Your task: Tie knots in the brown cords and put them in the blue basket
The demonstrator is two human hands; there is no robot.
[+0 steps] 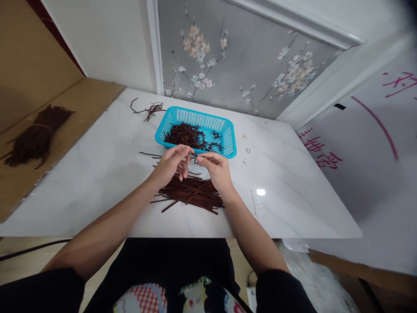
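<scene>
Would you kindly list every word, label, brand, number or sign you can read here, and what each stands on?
"爱": seemingly, handwritten on the white board at right, slanted.
"她": only probable, on the same board, beside it.
Upper-right writing on the board: cut off by the picture's edge, unreadable.
Blue basket: no lettering can be made out.

A: Which colours are you recording?
B: The heap of long, thin, brown strips [192, 191] is reading dark and reddish. The rectangular turquoise plastic basket [230, 140] is showing a lattice of small holes.
A: Patterns elsewhere?
B: The glossy white tabletop [286, 191] is displaying faint grey marbling. The flat grey wall panel [241, 61] is bearing peach and white blossoms.
A: Noting also: the smooth white board [368, 200] is carrying magenta strokes.
</scene>
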